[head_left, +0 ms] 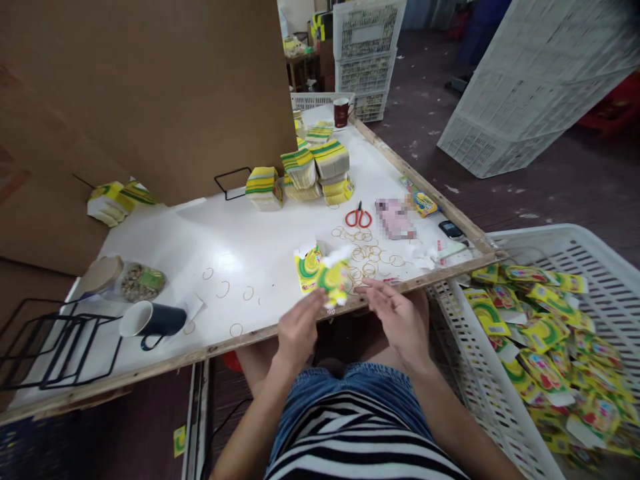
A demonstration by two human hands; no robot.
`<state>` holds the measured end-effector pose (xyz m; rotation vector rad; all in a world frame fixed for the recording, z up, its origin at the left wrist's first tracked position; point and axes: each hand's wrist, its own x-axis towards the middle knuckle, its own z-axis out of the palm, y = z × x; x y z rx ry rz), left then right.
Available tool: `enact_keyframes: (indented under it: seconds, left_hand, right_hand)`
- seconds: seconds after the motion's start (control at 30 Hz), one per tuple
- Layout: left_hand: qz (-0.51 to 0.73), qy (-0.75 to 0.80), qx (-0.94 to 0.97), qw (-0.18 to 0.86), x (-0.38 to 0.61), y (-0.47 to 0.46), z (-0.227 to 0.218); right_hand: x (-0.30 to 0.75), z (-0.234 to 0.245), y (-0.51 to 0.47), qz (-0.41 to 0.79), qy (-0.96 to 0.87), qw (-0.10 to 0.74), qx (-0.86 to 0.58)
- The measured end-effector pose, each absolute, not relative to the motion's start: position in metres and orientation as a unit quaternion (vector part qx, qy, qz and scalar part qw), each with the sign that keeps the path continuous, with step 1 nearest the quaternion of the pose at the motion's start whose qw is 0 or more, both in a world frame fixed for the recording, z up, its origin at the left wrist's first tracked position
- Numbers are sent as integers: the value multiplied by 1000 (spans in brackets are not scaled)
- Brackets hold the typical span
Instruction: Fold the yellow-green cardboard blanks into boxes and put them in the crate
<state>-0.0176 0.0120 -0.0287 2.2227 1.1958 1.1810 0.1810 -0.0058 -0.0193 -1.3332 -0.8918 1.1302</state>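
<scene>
Pinched in the fingers of my left hand point(301, 328) is a small yellow-green printed packet point(334, 279), blurred and raised above the table's front edge. Just behind it a flat yellow printed card point(307, 267) lies on the white tabletop. My right hand point(395, 313) is to the right of the packet, fingers apart and holding nothing, close to the wooden edge. Loose rubber bands point(369, 253) lie scattered beyond it. Red-handled scissors point(359, 217) rest behind the bands.
Bundled card stacks point(300, 170) stand at the back against a cardboard wall point(150, 87). At right, a white plastic crate point(565, 243) holds many yellow packets point(550, 347). A dark mug point(165, 319) lies on its side at left beside a black wire rack point(75, 347).
</scene>
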Motion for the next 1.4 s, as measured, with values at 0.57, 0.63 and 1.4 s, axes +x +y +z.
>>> enact_keyframes:
  seconds: [0.57, 0.63, 1.4]
  left_hand:
    - [439, 360, 436, 698, 8, -8, -26]
    - [450, 353, 437, 694, 10, -10, -24]
    - [444, 413, 480, 634, 3, -11, -7]
  right_hand:
    - [160, -21, -19, 559, -366, 564, -485]
    - [161, -22, -20, 571, -377, 552, -477]
    - [170, -28, -21, 496, -515, 520, -468]
